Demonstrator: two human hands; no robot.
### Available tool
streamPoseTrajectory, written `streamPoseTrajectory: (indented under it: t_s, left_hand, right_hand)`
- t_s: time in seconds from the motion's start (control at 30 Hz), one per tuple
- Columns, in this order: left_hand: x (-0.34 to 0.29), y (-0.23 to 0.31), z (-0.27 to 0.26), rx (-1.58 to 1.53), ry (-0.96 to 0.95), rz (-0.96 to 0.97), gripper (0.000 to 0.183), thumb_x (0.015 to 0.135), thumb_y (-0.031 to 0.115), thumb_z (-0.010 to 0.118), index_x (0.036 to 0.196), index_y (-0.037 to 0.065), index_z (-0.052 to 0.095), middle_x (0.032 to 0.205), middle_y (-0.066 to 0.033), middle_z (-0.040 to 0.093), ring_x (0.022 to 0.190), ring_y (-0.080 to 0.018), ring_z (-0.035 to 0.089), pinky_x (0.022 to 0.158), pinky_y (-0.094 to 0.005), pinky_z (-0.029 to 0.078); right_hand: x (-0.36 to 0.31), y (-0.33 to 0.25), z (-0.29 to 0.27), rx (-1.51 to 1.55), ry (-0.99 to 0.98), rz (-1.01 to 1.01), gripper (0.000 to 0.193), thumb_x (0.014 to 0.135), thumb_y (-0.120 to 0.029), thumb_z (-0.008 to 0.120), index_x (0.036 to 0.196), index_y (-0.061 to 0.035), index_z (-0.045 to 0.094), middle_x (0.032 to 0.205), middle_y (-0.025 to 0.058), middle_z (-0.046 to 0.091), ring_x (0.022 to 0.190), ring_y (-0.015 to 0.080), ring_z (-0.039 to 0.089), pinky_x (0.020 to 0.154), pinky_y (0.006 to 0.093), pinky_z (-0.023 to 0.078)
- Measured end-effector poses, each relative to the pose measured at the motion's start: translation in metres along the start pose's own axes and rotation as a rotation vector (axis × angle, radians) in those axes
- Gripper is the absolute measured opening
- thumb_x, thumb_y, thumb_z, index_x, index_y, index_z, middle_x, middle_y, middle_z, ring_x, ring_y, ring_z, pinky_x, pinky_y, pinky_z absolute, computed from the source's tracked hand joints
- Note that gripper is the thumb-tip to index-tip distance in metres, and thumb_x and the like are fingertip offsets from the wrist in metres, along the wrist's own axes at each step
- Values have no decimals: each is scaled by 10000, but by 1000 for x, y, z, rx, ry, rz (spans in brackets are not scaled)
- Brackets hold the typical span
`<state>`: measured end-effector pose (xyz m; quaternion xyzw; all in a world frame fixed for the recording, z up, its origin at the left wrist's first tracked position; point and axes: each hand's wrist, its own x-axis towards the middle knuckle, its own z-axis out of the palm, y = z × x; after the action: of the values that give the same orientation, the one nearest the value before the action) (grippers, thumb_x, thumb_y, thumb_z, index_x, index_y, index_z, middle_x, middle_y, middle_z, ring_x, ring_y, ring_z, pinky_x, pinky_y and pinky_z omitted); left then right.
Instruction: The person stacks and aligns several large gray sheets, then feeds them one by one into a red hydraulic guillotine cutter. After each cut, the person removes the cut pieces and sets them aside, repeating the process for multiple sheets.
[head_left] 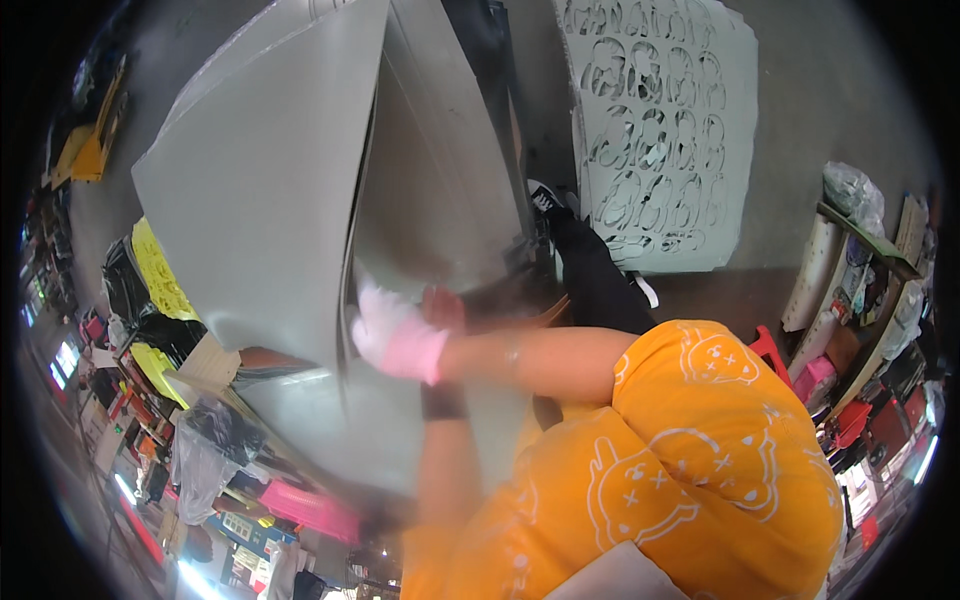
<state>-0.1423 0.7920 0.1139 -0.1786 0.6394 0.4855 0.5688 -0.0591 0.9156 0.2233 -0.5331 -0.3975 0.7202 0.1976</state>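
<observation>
My right hand [388,330], in a white glove with a pink cuff, is at the edge of a large grey sheet [270,170]. The sheet bows upward on the left, with a dark gap along its right edge. Motion blurs the gloved fingers, so whether they grip that edge cannot be made out. Behind the right wrist, my left hand [442,306] shows only in part, above a dark wristband [444,402]; its fingers are mostly hidden and smeared. Below both hands lies more grey sheet material [440,180], its surface smooth and slightly shiny.
A pale sheet with rows of cut-out shapes [665,140] lies on the floor at the far right, near my dark-trousered leg [598,270]. Yellow sheeting [162,270], a clear plastic bag [205,445] and a pink item [312,508] are at left. A cluttered rack [865,240] stands right.
</observation>
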Motion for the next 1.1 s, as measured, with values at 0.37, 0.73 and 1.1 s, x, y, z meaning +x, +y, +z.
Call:
streamPoseTrajectory:
  t_s: [0.37, 0.73, 1.1]
  left_hand:
    - [10, 16, 40, -469, -323, -284, 528, 932, 410, 569, 1196, -38, 480, 1216, -166, 567, 1192, -328, 515, 1083, -483, 361]
    - [14, -7, 23, -527, -129, -106, 335, 871, 237, 685, 1055, -11, 557, 1069, -152, 629, 1051, -291, 597, 936, -415, 501]
    - [-24, 81, 50, -300, -415, 184, 123, 870, 17, 616, 979, -39, 624, 969, -121, 670, 931, -200, 643, 839, -284, 557]
  right_hand:
    - [-3, 12, 5, -67, -22, 80, 776, 823, -67, 444, 1510, -25, 86, 1000, 341, 621, 971, 477, 608, 944, 505, 443]
    - [-5, 27, 11, 33, 46, 41, 742, 829, -55, 454, 1492, -7, 124, 953, 329, 625, 906, 468, 618, 870, 529, 477]
    - [-61, 46, -30, 109, -325, -205, 598, 856, -97, 514, 1418, -15, 329, 1079, 259, 591, 1047, 394, 565, 974, 442, 425]
